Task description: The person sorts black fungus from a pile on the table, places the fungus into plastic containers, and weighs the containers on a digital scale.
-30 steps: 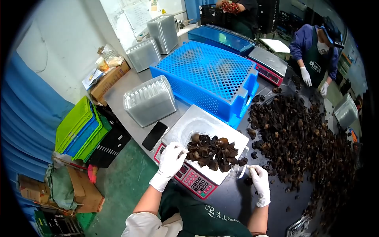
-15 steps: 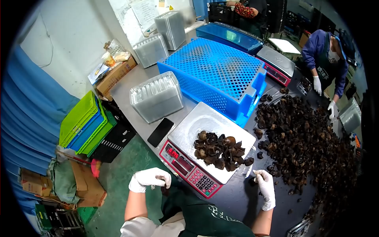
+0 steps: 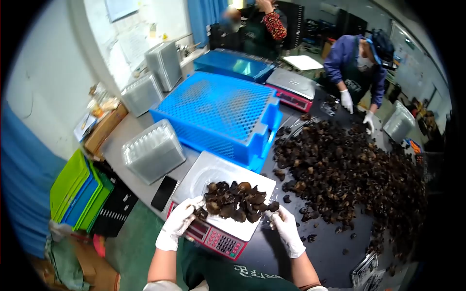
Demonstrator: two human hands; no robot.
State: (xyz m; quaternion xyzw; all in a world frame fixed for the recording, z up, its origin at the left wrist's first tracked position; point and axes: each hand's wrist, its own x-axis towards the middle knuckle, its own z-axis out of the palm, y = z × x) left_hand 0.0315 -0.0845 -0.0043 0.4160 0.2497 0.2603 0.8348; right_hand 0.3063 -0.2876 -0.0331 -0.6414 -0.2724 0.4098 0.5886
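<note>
Dark, crinkled fungus pieces [image 3: 235, 201] lie heaped in a clear tray on the silver plate of a red-edged scale [image 3: 194, 169]. My left hand [image 3: 179, 220], white-gloved, is at the heap's left side with its fingers closed on a dark fungus piece [image 3: 200, 212]. At the tray's right edge, my right hand [image 3: 287, 232], also gloved, has its fingertips pinched together beside clear plastic and a dark piece [image 3: 273, 207]. What those fingertips hold, if anything, is too small to tell.
A large pile of dark pieces [image 3: 349, 169] covers the table's right. Behind the scale are a blue crate [image 3: 213, 111] and stacked clear containers [image 3: 153, 150]; a phone [image 3: 164, 192] lies left. Across the table, a gloved co-worker [image 3: 357, 72] bends over the pile; another person stands behind.
My left hand went from the tray down to the apron, then came back up to the tray with a dark piece. My right hand stays near the tray's right edge. The view has shifted.
</note>
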